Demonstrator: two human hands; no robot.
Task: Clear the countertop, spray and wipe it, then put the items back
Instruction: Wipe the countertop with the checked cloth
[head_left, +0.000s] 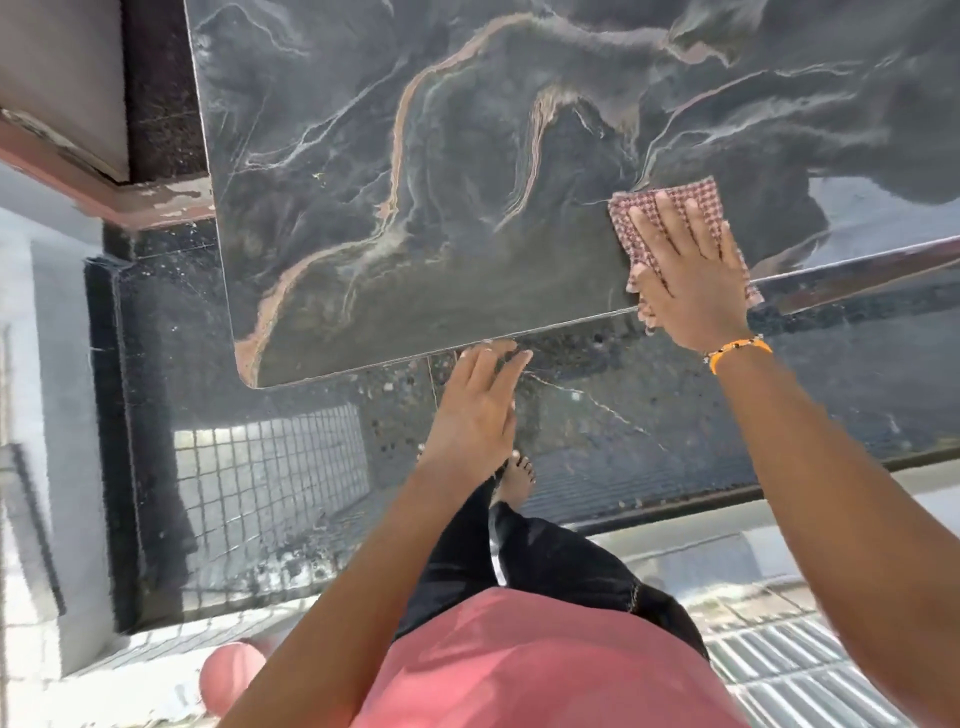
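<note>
The dark marble countertop (415, 171) with pale and tan veins fills the upper part of the head view; its surface shows no items. A red-and-white checked cloth (680, 208) lies flat near the front edge at the right. My right hand (685, 270) presses flat on that cloth, fingers spread, with an orange bracelet at the wrist. My left hand (478, 405) hovers just below the counter's front edge with its fingers apart and holds nothing.
The counter's rounded front-left corner (249, 374) overhangs a dark speckled floor. A wall with a reddish ledge (104, 192) stands at the left. My bare foot (517, 478) is below the edge. A pink round object (231, 675) sits low left.
</note>
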